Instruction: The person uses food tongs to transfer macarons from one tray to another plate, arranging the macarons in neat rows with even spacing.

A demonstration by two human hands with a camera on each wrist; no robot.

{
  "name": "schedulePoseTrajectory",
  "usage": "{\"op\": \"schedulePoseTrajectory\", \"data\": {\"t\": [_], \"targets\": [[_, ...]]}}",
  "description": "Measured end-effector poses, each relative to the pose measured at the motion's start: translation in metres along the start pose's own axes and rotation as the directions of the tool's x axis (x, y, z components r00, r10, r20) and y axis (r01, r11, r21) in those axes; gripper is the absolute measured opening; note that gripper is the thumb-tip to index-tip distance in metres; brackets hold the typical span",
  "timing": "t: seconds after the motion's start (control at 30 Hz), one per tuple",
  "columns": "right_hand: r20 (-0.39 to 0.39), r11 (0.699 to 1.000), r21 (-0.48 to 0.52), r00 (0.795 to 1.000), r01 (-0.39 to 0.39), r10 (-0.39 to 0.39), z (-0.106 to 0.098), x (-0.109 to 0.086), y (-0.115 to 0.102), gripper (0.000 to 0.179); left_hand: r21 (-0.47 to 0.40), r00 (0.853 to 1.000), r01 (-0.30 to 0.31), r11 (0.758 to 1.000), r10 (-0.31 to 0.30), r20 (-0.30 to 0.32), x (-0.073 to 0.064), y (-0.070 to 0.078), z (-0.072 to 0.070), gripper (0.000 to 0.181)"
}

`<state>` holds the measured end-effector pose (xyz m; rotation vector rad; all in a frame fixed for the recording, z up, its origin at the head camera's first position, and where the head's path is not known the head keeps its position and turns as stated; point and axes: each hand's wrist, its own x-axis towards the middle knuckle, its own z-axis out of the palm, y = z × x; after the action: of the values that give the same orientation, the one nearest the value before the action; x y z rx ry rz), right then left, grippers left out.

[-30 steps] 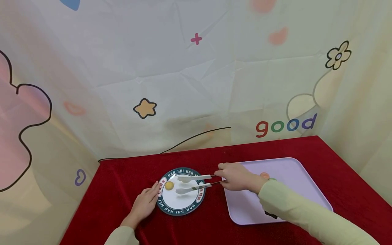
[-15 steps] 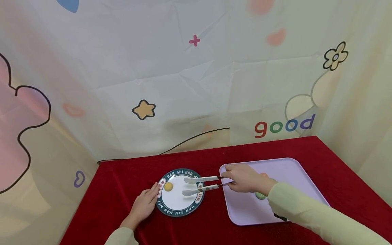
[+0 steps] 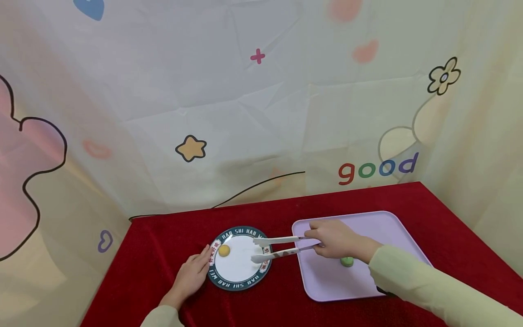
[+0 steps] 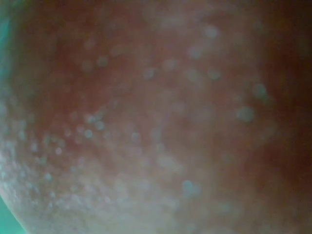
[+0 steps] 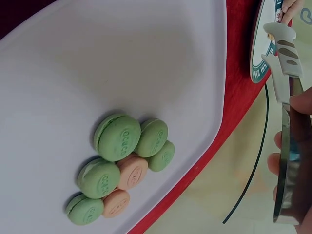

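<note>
My right hand (image 3: 336,239) grips a pair of tongs (image 3: 282,240) with white tips. Those tips are spread apart over the right side of a round plate (image 3: 234,270) with a dark green lettered rim, and nothing is between them. A small round yellow piece (image 3: 224,250) lies on the plate's left part. The fingers of my left hand (image 3: 192,273) rest, extended, on the plate's left rim. Under my right arm is a lilac tray (image 3: 327,286), where the right wrist view has green macarons (image 5: 117,137) and orange macarons (image 5: 132,172) clustered. The left wrist view is too blurred to read.
A red cloth (image 3: 278,290) covers the table. Behind it hangs a pale printed curtain (image 3: 245,113) with a star, hearts and the word "good". The tray's raised edge stands to the right of the plate.
My right hand has drawn the tongs to the right, from over the plate's middle toward the tray. A green macaron has come into sight below that hand. My left hand stays on the rim.
</note>
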<state>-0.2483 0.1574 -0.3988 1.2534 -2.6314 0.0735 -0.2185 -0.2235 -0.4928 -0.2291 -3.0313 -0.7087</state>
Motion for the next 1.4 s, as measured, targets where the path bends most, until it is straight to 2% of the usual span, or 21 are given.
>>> {"op": "schedulePoseTrajectory", "data": {"t": [0.67,1.07,1.27,1.4], "targets": [[-0.005,0.999,0.021,0.999,-0.045,0.045,-0.014,-0.024,0.012,0.014,-0.001,1.000,0.001,1.000,-0.001,-0.003,0.000,-0.002,0.003,0.043],[-0.018,0.994,0.029,0.994,-0.108,0.108,-0.020,-0.044,0.022,0.014,-0.003,1.000,0.001,1.000,-0.001,-0.017,0.000,-0.006,0.004,0.043],[-0.040,0.991,0.018,0.990,-0.132,0.133,-0.018,-0.055,0.027,0.010,0.028,1.000,-0.004,1.000,0.004,-0.014,0.002,-0.006,0.006,0.043],[-0.008,0.984,0.034,0.985,-0.172,0.173,-0.021,-0.062,0.029,0.017,0.030,1.000,-0.005,1.000,0.005,-0.014,0.002,-0.006,0.006,0.044]]}}
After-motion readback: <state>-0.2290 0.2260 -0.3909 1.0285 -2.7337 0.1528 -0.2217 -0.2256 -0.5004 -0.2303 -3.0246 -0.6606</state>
